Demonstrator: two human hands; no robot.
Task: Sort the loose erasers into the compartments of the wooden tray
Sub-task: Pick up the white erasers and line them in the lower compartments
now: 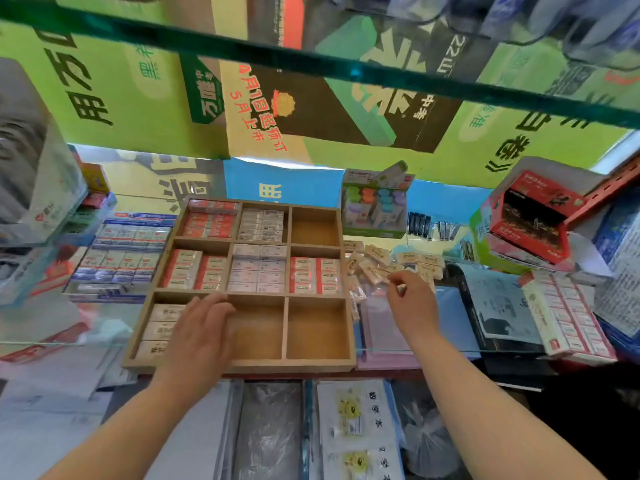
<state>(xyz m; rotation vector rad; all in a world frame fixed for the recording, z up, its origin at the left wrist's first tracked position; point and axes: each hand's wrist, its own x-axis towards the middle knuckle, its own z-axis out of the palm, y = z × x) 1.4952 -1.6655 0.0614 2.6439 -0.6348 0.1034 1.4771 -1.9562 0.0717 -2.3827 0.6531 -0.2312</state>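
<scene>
The left forearm comes in from below the wooden tray (pixel 239 368) and the left hand (pixel 202 327) lies palm down over the tray's near-left compartment. Its fingers are straight and close together, and it holds nothing. The fingertips reach the dividers at that compartment's far right corner. Beige-wrapped erasers (pixel 161 315) fill the compartment under the hand and show to the left of the palm.

The right forearm runs up along the tray's right side. The right hand (pixel 414 303) hangs just past the right rim, level with the middle row of compartments. Its fingers are curled in with thumb and forefinger drawn together at the tips. The tips touch the near edge of the loose erasers (pixel 377 258). I cannot tell whether they have actually caught one.

The loose erasers are a scattered heap of pale wrapped blocks just beyond the tray's right rim, beside its middle and far rows and directly ahead of the right fingertips.

In the tray, the far-left, far-middle and all three middle-row compartments hold stacked red-and-white or white erasers. The far-right, near-middle and near-right compartments show bare wood.
</scene>
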